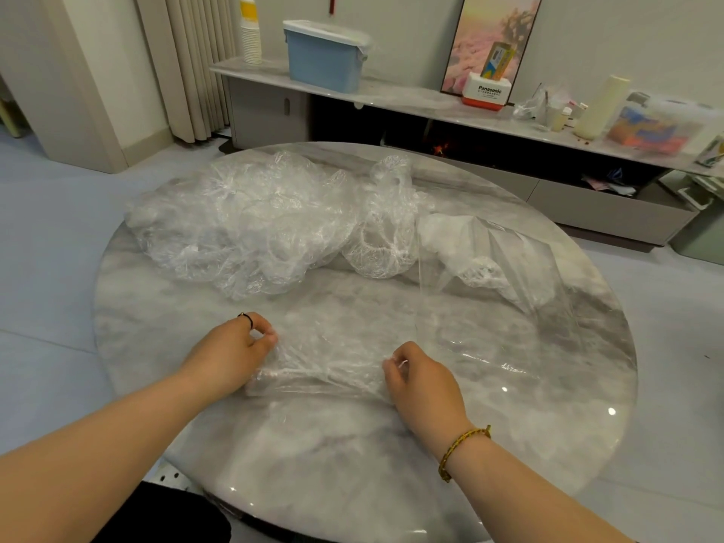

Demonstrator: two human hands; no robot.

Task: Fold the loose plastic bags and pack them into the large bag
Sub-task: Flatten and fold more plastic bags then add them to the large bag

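Observation:
A thin clear plastic bag (325, 362) lies flattened on the round marble table (352, 444) between my hands. My left hand (235, 352) pinches its left edge with curled fingers. My right hand (419, 382) pinches its right edge. A heap of several crumpled clear bags (243, 225) sits at the back left of the table. A smaller crumpled bag (386, 233) lies beside the heap. The large clear bag (497, 268) stands open at the right, with some white plastic inside it.
Behind the table runs a low shelf unit (391, 96) with a blue lidded bin (325, 56), stacked paper cups (250, 33), a Panasonic box (485, 92) and other clutter. A curtain (188, 64) hangs at the back left.

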